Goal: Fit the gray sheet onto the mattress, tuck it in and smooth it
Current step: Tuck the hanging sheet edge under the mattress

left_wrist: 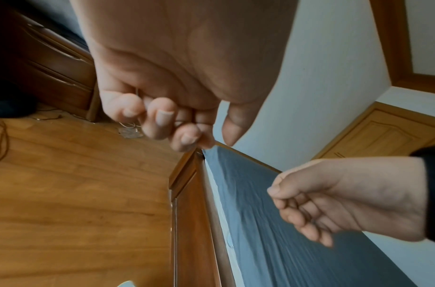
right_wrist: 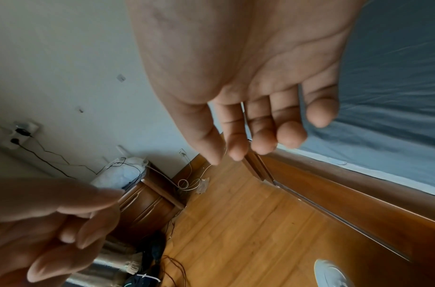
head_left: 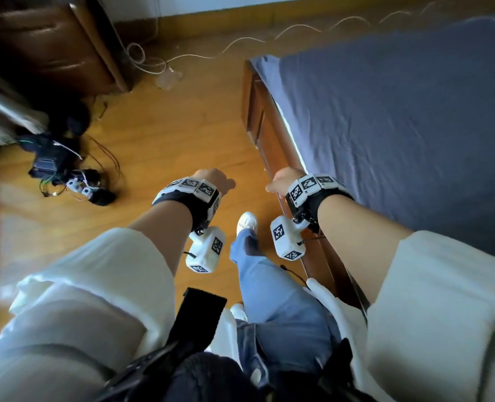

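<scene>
The gray sheet (head_left: pixel 400 111) lies spread over the mattress (head_left: pixel 292 136) at the right, lightly wrinkled, with a strip of white mattress edge showing along the near side. My left hand (head_left: pixel 217 179) hangs over the wooden floor left of the bed, its fingers (left_wrist: pixel 162 118) curled in and holding nothing. My right hand (head_left: pixel 282 179) hovers over the bed's side rail, just off the sheet's edge. Its fingers (right_wrist: pixel 260 134) are relaxed, slightly bent and empty. Neither hand touches the sheet (right_wrist: pixel 396 97).
The wooden bed frame (head_left: pixel 266 134) runs along the mattress side. A dark wooden nightstand (head_left: pixel 52 44) stands at the far left, with white cables (head_left: pixel 153 62) on the floor beside it. A tangle of electronics and wires (head_left: pixel 66 175) lies at the left. My foot in a white shoe (head_left: pixel 247 221) steps beside the frame.
</scene>
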Available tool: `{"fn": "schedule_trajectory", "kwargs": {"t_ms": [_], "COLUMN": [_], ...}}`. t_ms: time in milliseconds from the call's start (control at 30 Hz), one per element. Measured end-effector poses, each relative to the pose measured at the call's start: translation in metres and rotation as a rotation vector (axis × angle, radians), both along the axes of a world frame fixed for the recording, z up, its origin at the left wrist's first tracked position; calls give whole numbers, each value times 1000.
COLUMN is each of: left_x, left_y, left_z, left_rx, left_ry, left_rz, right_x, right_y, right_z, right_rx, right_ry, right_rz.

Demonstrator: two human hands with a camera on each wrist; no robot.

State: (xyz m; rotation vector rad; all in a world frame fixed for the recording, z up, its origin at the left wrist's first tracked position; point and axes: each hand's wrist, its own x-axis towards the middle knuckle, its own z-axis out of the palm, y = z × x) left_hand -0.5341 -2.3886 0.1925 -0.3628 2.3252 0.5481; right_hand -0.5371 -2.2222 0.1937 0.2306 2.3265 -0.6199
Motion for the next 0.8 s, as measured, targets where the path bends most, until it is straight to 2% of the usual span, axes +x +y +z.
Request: {"fn": "schedule_trajectory", "kwargs": {"t_ms": [133, 233, 400, 567, 667, 800], "left_x": [-77, -141, -242, -327, -380, -468], "left_y": [-28, -49, -84, -111, -119, -120], "left_z": [5, 10, 22, 28, 17, 7], "left_rx": [43, 16, 17, 68, 103, 97], "left_ry": [77, 42, 23, -5, -19, -17], "left_rz": [39, 39, 141, 265, 308, 214], "right_x": [-92, -166, -277, -369, -419, -496], "right_y": [-32, -56, -90, -109, -113, -117], "right_z": [-14, -26, -18, -9, -8, -18], "right_rx": [-38, -29, -52, -83, -97, -91], "right_ry": [-19, -32, -31, 1, -8, -1], "right_rz": [15, 97, 186, 170, 155, 153]}}
